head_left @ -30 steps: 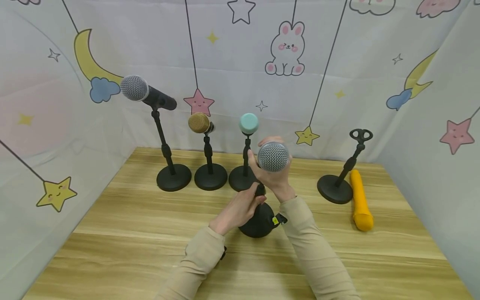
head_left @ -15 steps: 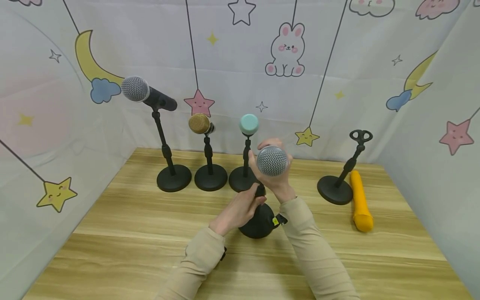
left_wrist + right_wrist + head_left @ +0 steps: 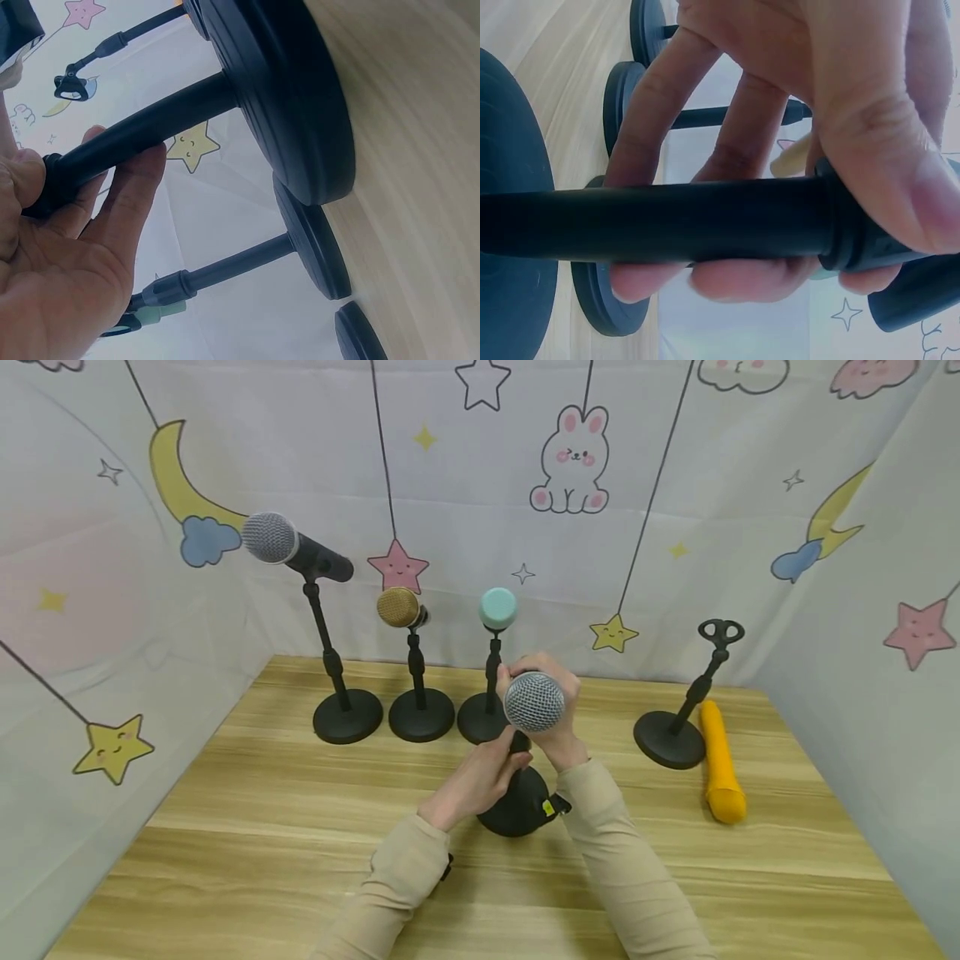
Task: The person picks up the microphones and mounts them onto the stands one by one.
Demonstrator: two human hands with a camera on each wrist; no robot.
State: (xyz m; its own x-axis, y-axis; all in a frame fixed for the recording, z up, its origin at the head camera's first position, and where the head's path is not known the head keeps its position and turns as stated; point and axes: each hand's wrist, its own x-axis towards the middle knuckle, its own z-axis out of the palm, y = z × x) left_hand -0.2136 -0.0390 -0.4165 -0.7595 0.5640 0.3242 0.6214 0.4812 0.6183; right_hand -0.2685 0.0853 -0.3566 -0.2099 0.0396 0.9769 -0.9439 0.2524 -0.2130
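Note:
In the head view, my right hand (image 3: 561, 739) grips a microphone with a round silver mesh head (image 3: 535, 702), whose head faces the camera. Its handle is mostly hidden there. Just below, my left hand (image 3: 472, 781) holds the pole of a black microphone stand, whose round base (image 3: 513, 810) shows under the hands. In the left wrist view, the left thumb and fingers wrap the pole (image 3: 150, 124) near its collar. The right wrist view shows fingers around the same pole (image 3: 667, 225), with a dark handle end (image 3: 915, 292) close beside the collar. The stand's top is hidden.
Along the back stand a black microphone with silver head (image 3: 315, 558), a gold-headed one (image 3: 399, 607) and a mint-topped one (image 3: 498, 608), each on a stand. At right, a stand with an unoccupied clip (image 3: 722, 629) is beside an orange microphone (image 3: 723, 768) lying on the wooden table (image 3: 247, 860).
My right hand has brought the silver-headed microphone slightly left and lower in the head view, closer to the left hand. The left hand stays on the stand pole.

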